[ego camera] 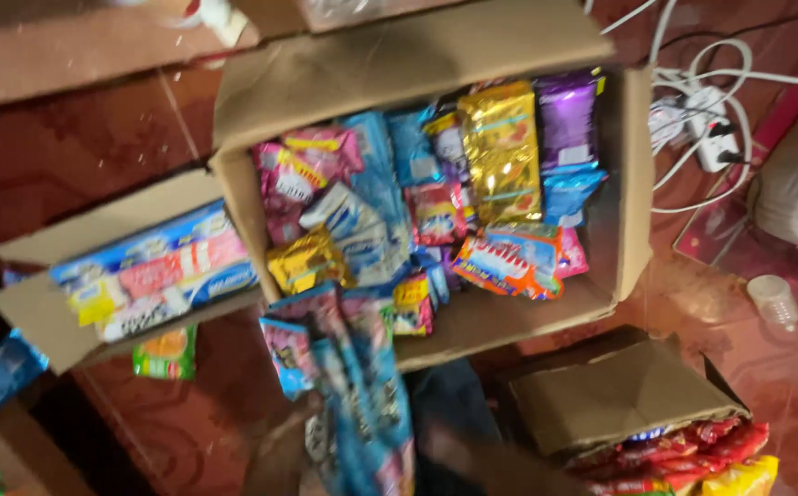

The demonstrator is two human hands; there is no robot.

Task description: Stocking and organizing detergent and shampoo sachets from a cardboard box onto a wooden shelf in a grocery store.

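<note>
In the head view, a strip of blue and pink foil snack packets [353, 386] is being held up over the near edge of the open brown cardboard box [633, 184], which is filled with mixed packets. The holding hand [280, 455] is being blurred at the bottom edge, so its finger closure cannot be told, and the other hand is not being shown.

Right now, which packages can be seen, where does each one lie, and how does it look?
Gold foil snack packet: back of the big cardboard box, long, shiny yellow.
Purple foil packet: back right corner, rectangular.
Pink packets: left side of the box, crumpled.
Strip of blue sachets: hanging in front, blurred.
Red packets: small box at bottom right.
</note>
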